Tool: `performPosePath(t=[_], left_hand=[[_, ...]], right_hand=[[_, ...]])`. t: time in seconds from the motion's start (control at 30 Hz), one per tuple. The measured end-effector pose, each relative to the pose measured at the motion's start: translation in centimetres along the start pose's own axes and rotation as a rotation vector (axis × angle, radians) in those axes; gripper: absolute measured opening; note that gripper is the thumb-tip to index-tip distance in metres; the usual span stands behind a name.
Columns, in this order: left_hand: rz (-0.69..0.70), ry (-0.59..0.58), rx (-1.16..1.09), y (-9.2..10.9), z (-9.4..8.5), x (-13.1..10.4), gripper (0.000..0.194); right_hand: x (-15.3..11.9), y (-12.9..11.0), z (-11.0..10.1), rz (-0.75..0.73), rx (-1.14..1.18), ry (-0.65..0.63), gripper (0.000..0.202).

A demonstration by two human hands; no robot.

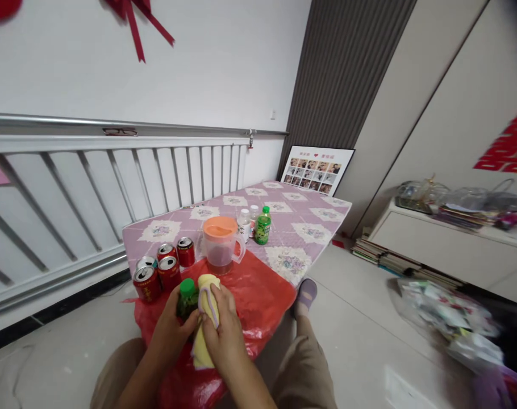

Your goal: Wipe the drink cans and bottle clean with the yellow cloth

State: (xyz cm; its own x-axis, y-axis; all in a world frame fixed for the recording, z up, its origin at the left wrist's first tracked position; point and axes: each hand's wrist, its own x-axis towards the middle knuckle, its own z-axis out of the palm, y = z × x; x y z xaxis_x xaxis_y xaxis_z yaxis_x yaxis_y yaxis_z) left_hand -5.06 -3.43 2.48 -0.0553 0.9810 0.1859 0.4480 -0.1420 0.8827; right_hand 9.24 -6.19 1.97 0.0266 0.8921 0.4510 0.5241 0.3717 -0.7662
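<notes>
My left hand [177,321] is closed around a green-capped bottle [188,298], its lower part hidden by my fingers. A yellow cloth [206,326] with a purple edge is bunched in my right hand [222,326], pressed close against the bottle's right side. Both hands are over a red plastic sheet [262,289] at the near end of the table. Just beyond them stands a clear pitcher [220,255] with an orange lid, a little dark liquid at its bottom. Several drink cans [169,272], mostly red, are grouped left of my hands.
Behind the pitcher stand a green-labelled bottle [262,227] and two white-capped bottles [244,224]. A floral tablecloth [313,230] covers the table. A white radiator [169,176] runs along its left side. A photo board [318,170] leans at the far end; bags [450,312] lie on the floor right.
</notes>
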Motion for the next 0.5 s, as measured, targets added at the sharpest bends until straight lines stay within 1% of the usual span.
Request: performPosePath(t=[0.07,0.17,0.23,0.33,0.4,0.5], left_hand=[[0.007,-0.008,0.014,-0.2,0.0,0.0,0.057],[0.016,-0.014,0.014,-0.5,0.0,0.1,0.059],[0.019,-0.011,0.021,-0.6,-0.1,0.1,0.060],[0.024,0.008,0.044,-0.4,-0.1,0.0,0.058],[0.020,0.022,0.064,-0.2,-0.1,-0.1,0.058],[0.012,0.022,0.089,0.0,-0.1,-0.1,0.058]], right_hand=[[0.3,-0.3,-0.2,0.001,-0.006,-0.022,0.060],[1.6,-0.4,-0.5,0.003,0.012,-0.057,0.061],[2.6,0.0,-0.6,0.008,0.043,-0.092,0.059],[3.6,1.3,-0.2,0.039,0.070,-0.147,0.055],[3.4,2.4,0.2,0.065,0.064,-0.170,0.056],[2.2,3.7,0.8,0.101,0.051,-0.199,0.059]])
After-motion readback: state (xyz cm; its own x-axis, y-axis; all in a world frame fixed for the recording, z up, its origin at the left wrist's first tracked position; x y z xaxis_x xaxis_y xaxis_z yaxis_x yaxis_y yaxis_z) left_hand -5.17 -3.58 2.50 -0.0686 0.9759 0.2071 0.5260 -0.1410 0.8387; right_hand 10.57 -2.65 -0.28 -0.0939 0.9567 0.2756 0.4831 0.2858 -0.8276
